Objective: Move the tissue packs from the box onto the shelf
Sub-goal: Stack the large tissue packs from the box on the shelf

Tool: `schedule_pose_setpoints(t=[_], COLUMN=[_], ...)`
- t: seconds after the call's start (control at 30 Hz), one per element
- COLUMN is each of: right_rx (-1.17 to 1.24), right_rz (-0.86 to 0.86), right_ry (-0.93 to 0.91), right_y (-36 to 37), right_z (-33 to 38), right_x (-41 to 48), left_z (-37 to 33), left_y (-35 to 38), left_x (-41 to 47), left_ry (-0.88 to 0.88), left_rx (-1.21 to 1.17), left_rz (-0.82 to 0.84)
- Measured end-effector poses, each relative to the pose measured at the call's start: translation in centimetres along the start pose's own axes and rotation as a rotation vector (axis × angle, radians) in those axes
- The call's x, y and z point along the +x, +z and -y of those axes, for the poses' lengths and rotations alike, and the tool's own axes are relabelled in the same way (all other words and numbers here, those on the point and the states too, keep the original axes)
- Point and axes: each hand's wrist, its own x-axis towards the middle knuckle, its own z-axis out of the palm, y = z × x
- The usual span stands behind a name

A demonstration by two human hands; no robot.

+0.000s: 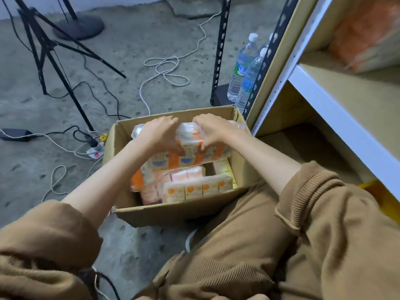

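An open cardboard box (173, 211) stands on the floor in front of me, next to the shelf. Both hands grip one large plastic-wrapped tissue pack (190, 154), orange and white, at the far side of the box. My left hand (161, 133) holds its left part and my right hand (211, 131) its right part, thumbs on the near face. Below it lie several more tissue packs (197, 188) in orange, pink and yellow wrapping. The shelf (337, 113) with white beams and tan boards rises on the right; orange tissue packs (365, 33) sit blurred on an upper board.
Two water bottles (244, 70) stand behind the box by a black perforated upright (220, 50). A tripod (49, 53), a round stand base (79, 27), a power strip (95, 151) and looping cables (166, 70) lie on the concrete floor to the left. My knees in brown trousers are near the box.
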Motion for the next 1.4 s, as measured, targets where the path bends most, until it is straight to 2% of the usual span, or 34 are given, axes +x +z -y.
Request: schedule_pose_setpoints(t=[0.27, 0.47, 0.63, 0.83, 1.0, 1.2, 1.4], right_rx=[-0.015, -0.027, -0.076, -0.057, -0.035, 0.017, 0.004], right_rz=[-0.230, -0.383, -0.449, -0.452, -0.388, -0.313, -0.433], right_ry=[0.123, 0.332, 0.510, 0.717, 0.807, 0.834, 0.872], right_y=[-10.2, -16.3, -18.6, -17.8, -15.7, -13.0, -12.5], right_z=[-2.1, -6.9, -11.3, -16.7, -20.5, -23.6, -25.5], right_x=[-7.7, -16.1, -23.4, -30.2, -32.5, -32.1, -32.6], left_z=[-6.4, -14.9, -23.0, -32.5, -37.5, -39.4, -39.4], left_y=[-10.6, -16.9, -18.9, -17.6, -14.8, -12.1, -12.1], left_x=[-1.6, -1.7, 0.0, 2.0, 3.8, 6.5, 9.3], left_ry=[0.184, 0.403, 0.603, 0.772, 0.825, 0.793, 0.699], left_rx=[0.075, 0.081, 0.083, 0.058, 0.005, 0.012, -0.070], left_rz=[-0.174, -0.276, -0.335, -0.299, -0.225, -0.115, -0.138])
